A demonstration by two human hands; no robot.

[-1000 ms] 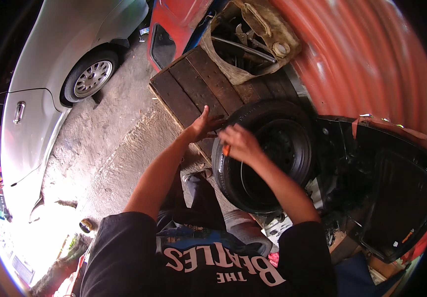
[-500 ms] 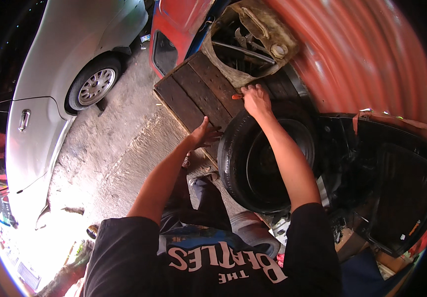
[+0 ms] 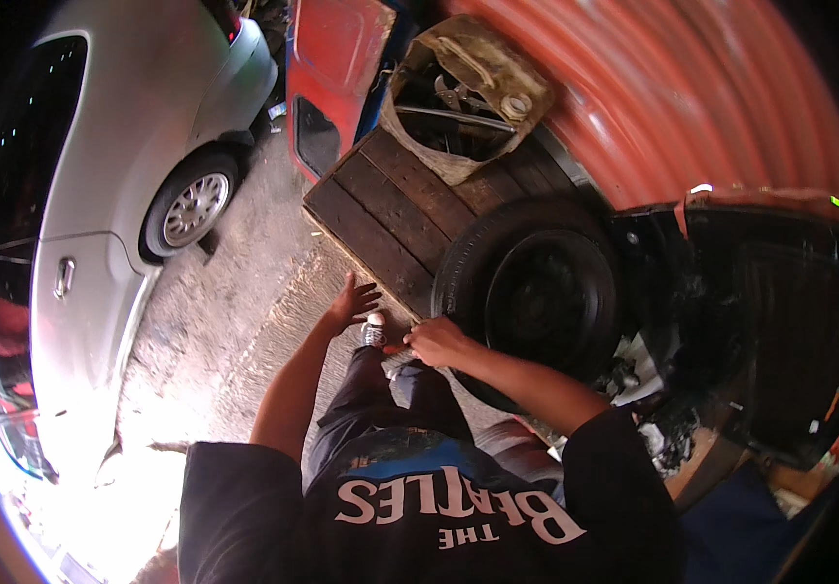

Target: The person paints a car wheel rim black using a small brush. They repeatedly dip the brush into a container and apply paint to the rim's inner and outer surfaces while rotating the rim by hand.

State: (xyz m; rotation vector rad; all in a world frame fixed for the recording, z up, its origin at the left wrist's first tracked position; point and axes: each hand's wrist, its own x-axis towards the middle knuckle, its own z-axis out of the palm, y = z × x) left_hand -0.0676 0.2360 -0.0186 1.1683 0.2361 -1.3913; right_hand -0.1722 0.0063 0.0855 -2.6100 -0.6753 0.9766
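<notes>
My right hand [image 3: 438,342] is closed around a small orange-handled tool [image 3: 395,348]. Only the tool's orange end sticks out, to the left of the fist, so its kind is hidden. That hand is in front of my body, by the near edge of the wooden bench [image 3: 378,204] and the near left side of the tire. My left hand [image 3: 352,304] hangs in the air to the left, fingers spread and nothing in it, just off the bench edge. The black tire [image 3: 458,255] on a dark wheel rim lies flat, partly over the bench planks.
A cut-open plastic jug [image 3: 444,161] with metal tools inside stands at the bench's far side. Behind it rises a red corrugated metal sheet [image 3: 692,97]. A silver car [image 3: 113,146] is parked at left, a red panel [image 3: 337,78] ahead, and dark car parts [image 3: 760,321] lie at right.
My right hand has come back from the bench's far side, beside the jug, toward my body, still holding the orange-handled tool. My left hand has drawn back off the bench.
</notes>
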